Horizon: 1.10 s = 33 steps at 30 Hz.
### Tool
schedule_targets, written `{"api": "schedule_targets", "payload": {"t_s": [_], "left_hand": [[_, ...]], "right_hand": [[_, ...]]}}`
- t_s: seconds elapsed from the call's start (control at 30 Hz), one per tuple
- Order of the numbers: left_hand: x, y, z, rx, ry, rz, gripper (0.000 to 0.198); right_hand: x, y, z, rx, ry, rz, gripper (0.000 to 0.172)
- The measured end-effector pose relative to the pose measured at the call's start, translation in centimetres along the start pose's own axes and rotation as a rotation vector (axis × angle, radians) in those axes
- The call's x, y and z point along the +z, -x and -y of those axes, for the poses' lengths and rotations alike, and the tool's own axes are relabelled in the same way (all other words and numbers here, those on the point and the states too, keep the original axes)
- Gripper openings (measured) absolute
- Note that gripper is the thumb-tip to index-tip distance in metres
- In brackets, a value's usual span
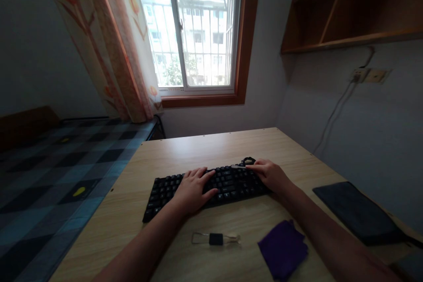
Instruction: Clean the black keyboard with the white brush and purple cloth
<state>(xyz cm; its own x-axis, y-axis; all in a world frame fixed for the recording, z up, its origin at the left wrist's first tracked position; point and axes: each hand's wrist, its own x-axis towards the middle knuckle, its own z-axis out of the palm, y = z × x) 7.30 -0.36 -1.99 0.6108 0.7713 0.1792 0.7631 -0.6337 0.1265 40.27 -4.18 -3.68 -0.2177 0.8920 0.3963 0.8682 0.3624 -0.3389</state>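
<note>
A black keyboard [228,187] lies slightly slanted on the wooden table. My left hand [194,187] rests flat across its middle-left keys, fingers spread, holding nothing. Over the keyboard's right end, my right hand [269,174] pinches a thin pale stick-like tool [238,166], whose tip points left at the upper keys; its exact kind is too small to make out. Behind that hand sits a coiled black cable [248,160]. Nearer to me are a wire keycap puller with a dark grip [216,239] and a folded purple cloth [283,249]. My hands cover part of the keys.
A dark flat pouch [358,211] lies at the table's right side. To the left stands a bed with a checked cover [79,163]. A window [201,31] and curtain are ahead; a wooden shelf [350,37] and a wall socket [370,75] are on the right.
</note>
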Motion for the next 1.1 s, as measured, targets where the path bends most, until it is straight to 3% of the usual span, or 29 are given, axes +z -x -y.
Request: {"api": "schedule_targets", "payload": {"t_s": [0.27,0.5,0.77,1.1], "left_hand": [[0.0,-0.1,0.0,-0.007,0.005,0.003,0.064],[0.5,0.0,0.4,0.006,0.02,-0.022,0.064],[0.2,0.0,0.2,-0.01,0.027,-0.008,0.063],[0.1,0.1,0.1,-0.012,0.021,-0.01,0.062]], "right_hand": [[0.5,-0.7,-0.3,-0.014,0.085,0.024,0.044],[-1.9,0.3,-3.5,0.051,0.026,0.042,0.038],[-4.0,1.3,-6.0,0.157,0.115,0.043,0.037],[-2.7,1.3,-5.7,0.164,-0.027,0.047,0.041]]}}
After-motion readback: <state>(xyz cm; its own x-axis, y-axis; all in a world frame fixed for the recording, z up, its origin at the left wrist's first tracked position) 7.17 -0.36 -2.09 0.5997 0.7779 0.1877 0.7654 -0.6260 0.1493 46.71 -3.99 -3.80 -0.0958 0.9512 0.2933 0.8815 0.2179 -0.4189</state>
